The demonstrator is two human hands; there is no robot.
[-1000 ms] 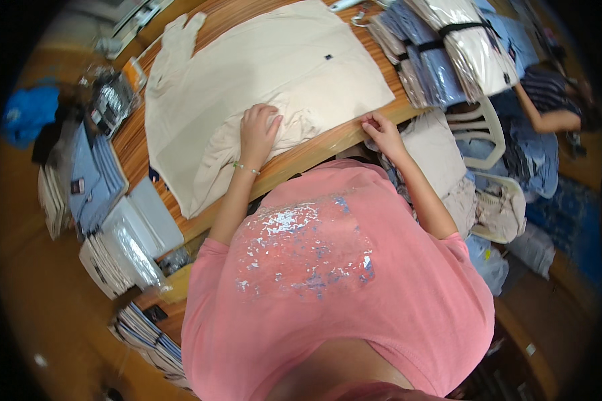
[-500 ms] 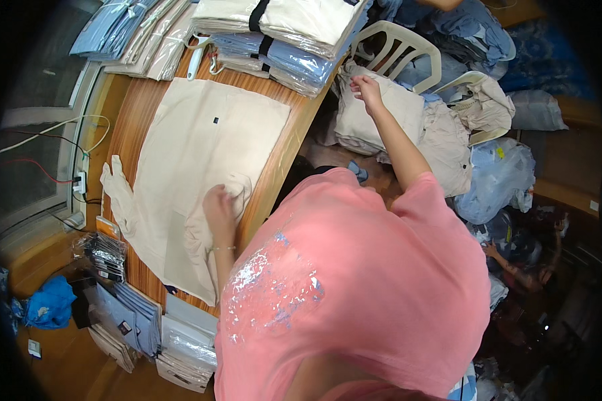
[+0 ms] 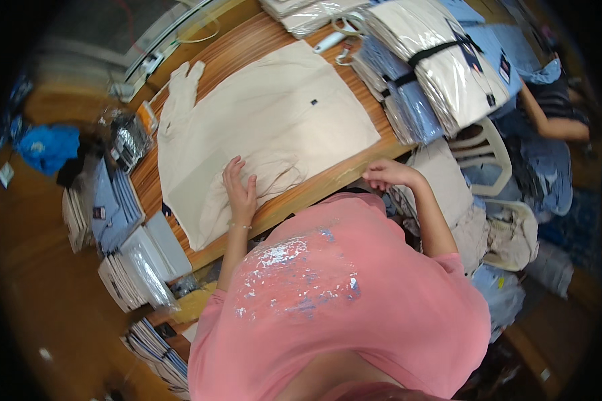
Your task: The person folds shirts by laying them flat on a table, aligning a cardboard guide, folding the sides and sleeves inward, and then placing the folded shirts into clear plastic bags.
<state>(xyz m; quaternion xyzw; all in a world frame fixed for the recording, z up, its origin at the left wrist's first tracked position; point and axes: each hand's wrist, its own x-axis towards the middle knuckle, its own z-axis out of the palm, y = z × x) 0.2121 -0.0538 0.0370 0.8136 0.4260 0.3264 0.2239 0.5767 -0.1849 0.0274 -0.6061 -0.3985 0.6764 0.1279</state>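
A cream long-sleeved shirt lies spread on the wood-striped table, a small dark label on it. One sleeve stretches out at the far left; the other is bunched in folds along the near edge. My left hand rests on the cloth beside those folds, fingers extended and holding nothing. By the table's right front edge, my right hand hovers with loosely bent fingers and nothing visible in them. A greyish rectangular area shows on the shirt's left part.
Bagged folded garments with black straps are stacked at the table's right end, next to a white-handled tool. A white plastic chair and heaped cloth stand to the right. Packaged shirts lie left; another person's arm shows far right.
My view has turned, so the table appears rotated. My right hand has come back from the cloth pile by the chair to the table's edge. My left hand stays by the bunched sleeve, fingers now extended.
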